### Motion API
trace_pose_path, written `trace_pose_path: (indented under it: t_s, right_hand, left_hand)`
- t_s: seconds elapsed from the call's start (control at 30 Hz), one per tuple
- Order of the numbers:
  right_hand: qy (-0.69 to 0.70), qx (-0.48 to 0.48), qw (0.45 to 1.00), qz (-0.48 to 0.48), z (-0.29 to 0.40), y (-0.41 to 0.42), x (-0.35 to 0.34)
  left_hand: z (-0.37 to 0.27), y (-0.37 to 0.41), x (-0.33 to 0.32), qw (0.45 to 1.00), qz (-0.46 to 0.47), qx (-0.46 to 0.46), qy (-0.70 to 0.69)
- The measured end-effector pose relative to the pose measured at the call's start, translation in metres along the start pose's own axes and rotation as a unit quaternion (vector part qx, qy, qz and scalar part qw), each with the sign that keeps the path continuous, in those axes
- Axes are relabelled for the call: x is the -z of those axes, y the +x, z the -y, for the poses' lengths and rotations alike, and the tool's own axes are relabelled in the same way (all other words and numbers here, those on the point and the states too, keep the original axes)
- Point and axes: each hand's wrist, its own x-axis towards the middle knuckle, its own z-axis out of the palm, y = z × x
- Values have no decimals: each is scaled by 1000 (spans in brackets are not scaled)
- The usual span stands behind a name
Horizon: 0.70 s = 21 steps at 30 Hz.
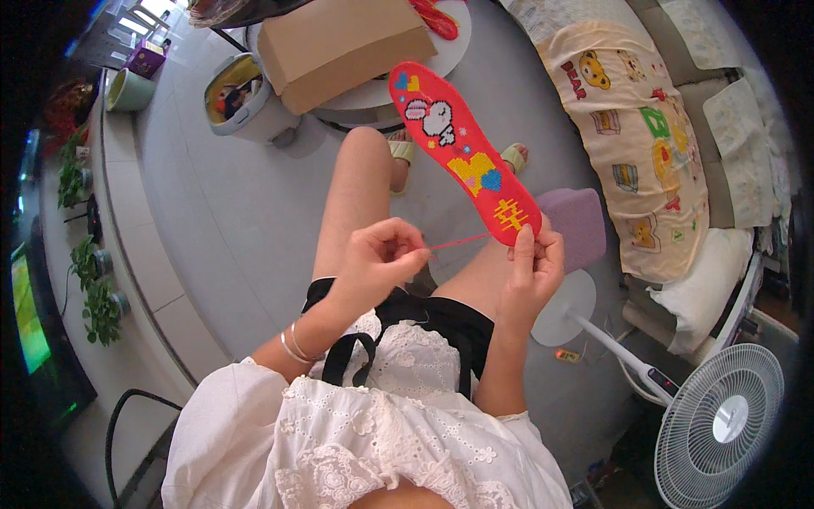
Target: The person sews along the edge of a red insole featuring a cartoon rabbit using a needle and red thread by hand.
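A red embroidered insole is held out over my lap, its heel end towards me. Stitched on it are a white rabbit, hearts in yellow and blue, and a yellow character near the heel. My right hand pinches that heel end, thumb on the top face and fingers behind. From the heel's left edge a red thread runs taut to my left hand. The fingers of my left hand are closed on the thread; whether a needle is among them is hidden.
Ahead, a cardboard box rests on a round white table, a waste bin beside it. To the right are a purple stool, a sofa covered with a bear-print cloth, and a white standing fan. Potted plants line the left.
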Motion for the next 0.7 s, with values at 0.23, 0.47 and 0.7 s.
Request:
trace_pose_path:
  t_s: [0.23, 0.47, 0.7]
  right_hand:
    - [50, -41, 998, -16, -5, 4, 7]
    - [112, -48, 992, -34, 4, 13, 9]
    - [113, -45, 992, -28, 10, 10, 5]
  left_hand:
    - [1, -3, 37, 999, -11, 36, -4]
    - [17, -8, 71, 994, -44, 68, 71]
    - [29, -5, 92, 965, -23, 67, 252]
